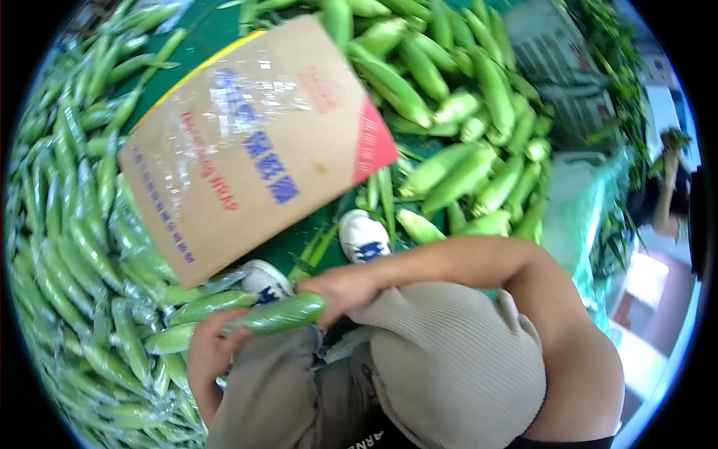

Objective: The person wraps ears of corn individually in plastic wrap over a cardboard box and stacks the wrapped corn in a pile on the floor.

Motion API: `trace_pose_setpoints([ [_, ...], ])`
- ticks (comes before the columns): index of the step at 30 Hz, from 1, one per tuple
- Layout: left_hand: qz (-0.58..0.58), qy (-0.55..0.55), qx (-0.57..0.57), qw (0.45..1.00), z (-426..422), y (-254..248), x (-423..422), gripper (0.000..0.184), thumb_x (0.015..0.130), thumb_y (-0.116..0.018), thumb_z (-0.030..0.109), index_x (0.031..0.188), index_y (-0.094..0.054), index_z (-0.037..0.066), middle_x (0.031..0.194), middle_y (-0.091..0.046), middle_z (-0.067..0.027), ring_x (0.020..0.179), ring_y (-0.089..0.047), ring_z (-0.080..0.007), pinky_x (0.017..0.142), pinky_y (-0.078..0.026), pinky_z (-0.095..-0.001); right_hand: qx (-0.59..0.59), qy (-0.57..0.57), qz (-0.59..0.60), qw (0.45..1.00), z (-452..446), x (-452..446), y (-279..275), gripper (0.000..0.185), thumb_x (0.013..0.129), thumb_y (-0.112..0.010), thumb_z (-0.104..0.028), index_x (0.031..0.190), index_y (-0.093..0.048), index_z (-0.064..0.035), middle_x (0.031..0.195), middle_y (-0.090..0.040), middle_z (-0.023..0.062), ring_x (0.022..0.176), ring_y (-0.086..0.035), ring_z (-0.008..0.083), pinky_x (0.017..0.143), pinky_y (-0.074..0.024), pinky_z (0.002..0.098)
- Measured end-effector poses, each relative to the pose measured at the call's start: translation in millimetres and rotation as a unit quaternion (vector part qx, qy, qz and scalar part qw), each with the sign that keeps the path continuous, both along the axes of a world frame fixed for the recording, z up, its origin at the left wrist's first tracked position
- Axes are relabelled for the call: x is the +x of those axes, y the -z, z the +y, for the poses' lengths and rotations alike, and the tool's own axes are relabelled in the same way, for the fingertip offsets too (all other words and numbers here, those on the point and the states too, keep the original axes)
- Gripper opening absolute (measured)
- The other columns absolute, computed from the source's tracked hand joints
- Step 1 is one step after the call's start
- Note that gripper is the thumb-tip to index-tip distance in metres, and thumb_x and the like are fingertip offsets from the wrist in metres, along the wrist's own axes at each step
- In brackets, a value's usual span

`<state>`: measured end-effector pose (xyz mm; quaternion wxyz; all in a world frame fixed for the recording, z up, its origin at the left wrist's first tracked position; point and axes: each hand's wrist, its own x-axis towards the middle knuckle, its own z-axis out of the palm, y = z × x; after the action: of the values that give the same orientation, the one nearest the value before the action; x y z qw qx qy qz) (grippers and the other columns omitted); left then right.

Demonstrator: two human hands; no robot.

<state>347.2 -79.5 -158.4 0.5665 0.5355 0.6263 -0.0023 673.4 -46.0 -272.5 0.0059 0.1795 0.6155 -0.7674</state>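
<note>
A green ear of corn (283, 313) wrapped in clear film lies crosswise above my lap. My right hand (342, 290) is closed round its right end. At the other end, my left hand (212, 350) has its curled fingers against the ear. Many film-wrapped ears (78, 262) are heaped at the left, reaching close to my left hand. Beyond my hands lies a large cardboard box (247, 142) with clear film over its top. Unwrapped ears in husks (464, 172) are piled to the right of the box.
My white shoes (364, 235) are just beyond my hands on the green floor (200, 26). Printed sacks (550, 52) and green plastic sheeting (587, 217) stand at the right. Another person's arm (666, 191) shows at the far right edge.
</note>
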Motion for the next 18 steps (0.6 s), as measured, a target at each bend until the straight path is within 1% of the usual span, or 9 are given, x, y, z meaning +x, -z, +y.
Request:
trace_pose_setpoints([
  [1,-0.002,-0.170,0.056,0.984,-13,12,-7,0.040,0.095,-0.074,0.023,0.127,-0.065,0.000,0.114,-0.069,-0.0089,0.100,-0.065,-0.0203,0.095,-0.051,-0.0362,-0.018,0.012,0.000,1.000,1,-13,-8,0.072,0.084,-0.088,-0.038,0.136,-0.050,-0.0051,0.114,-0.067,0.0196,0.106,-0.067,0.0328,0.088,-0.0529,0.0450],
  [2,-0.089,-0.332,0.299,0.890,-15,33,18,0.022,0.101,-0.068,0.023,0.101,-0.065,0.001,0.091,-0.061,-0.0037,0.081,-0.057,-0.0158,0.081,-0.048,-0.0312,-0.027,0.017,0.004,0.999,11,-21,-17,0.075,0.084,-0.088,-0.038,0.138,-0.049,-0.0043,0.116,-0.066,0.0192,0.109,-0.066,0.0330,0.090,-0.0529,0.0445],
  [4,-0.123,-0.421,0.377,0.816,-3,37,18,0.021,0.103,-0.064,0.019,0.091,-0.059,0.004,0.084,-0.054,-0.0004,0.079,-0.054,-0.0148,0.078,-0.045,-0.0281,0.046,0.009,0.079,0.996,7,-30,-20,0.073,0.084,-0.087,-0.039,0.137,-0.052,-0.0026,0.118,-0.066,0.0189,0.111,-0.065,0.0339,0.093,-0.0527,0.0443],
  [7,0.076,-0.268,0.325,0.904,-12,19,-105,0.016,0.102,-0.066,0.016,0.097,-0.058,0.004,0.094,-0.057,-0.0019,0.086,-0.056,-0.0177,0.079,-0.046,-0.0319,0.238,0.018,0.069,0.969,37,13,-17,0.054,0.089,-0.081,-0.038,0.126,-0.065,-0.0018,0.119,-0.066,0.0180,0.114,-0.064,0.0376,0.097,-0.0525,0.0454],
  [9,0.280,-0.142,0.259,0.913,-2,-15,-130,0.016,0.098,-0.071,0.014,0.104,-0.061,0.002,0.102,-0.063,-0.0075,0.095,-0.060,-0.0257,0.085,-0.048,-0.0394,0.287,0.030,-0.192,0.938,74,95,-46,0.026,0.084,-0.075,-0.018,0.106,-0.072,-0.0031,0.118,-0.066,0.0169,0.110,-0.063,0.0405,0.093,-0.0529,0.0491],
  [12,0.539,0.061,0.375,0.752,-11,-13,-145,0.044,0.088,-0.076,0.010,0.130,-0.064,0.001,0.132,-0.065,-0.0218,0.127,-0.056,-0.0416,0.110,-0.042,-0.0507,0.561,0.085,-0.501,0.653,53,245,7,0.041,0.075,-0.073,-0.009,0.115,-0.069,-0.0093,0.118,-0.065,0.0168,0.114,-0.062,0.0373,0.094,-0.0516,0.0534],
  [13,0.474,0.008,0.400,0.785,5,-10,-128,0.052,0.087,-0.077,0.009,0.136,-0.062,0.002,0.141,-0.061,-0.0201,0.132,-0.055,-0.0388,0.116,-0.040,-0.0463,0.390,-0.048,-0.664,0.637,66,260,-13,0.053,0.075,-0.075,-0.012,0.127,-0.065,-0.0111,0.127,-0.061,0.0148,0.125,-0.057,0.0343,0.104,-0.0471,0.0540],
  [15,0.267,-0.187,0.350,0.878,40,-4,-58,0.044,0.086,-0.076,0.008,0.129,-0.068,0.004,0.129,-0.069,-0.0146,0.124,-0.061,-0.0327,0.114,-0.042,-0.0446,0.565,0.006,-0.617,0.549,42,336,23,0.067,0.077,-0.075,-0.014,0.141,-0.056,-0.0179,0.138,-0.056,0.0095,0.135,-0.053,0.0320,0.112,-0.0412,0.0581],
  [18,0.150,0.072,0.455,0.875,96,15,16,0.042,0.088,-0.074,0.016,0.127,-0.069,0.005,0.138,-0.068,-0.0127,0.133,-0.059,-0.0344,0.115,-0.042,-0.0470,0.533,-0.043,-0.592,0.604,53,331,-12,0.076,0.066,-0.086,-0.025,0.137,-0.058,-0.0152,0.141,-0.055,0.0136,0.137,-0.050,0.0334,0.116,-0.0383,0.0583],
])
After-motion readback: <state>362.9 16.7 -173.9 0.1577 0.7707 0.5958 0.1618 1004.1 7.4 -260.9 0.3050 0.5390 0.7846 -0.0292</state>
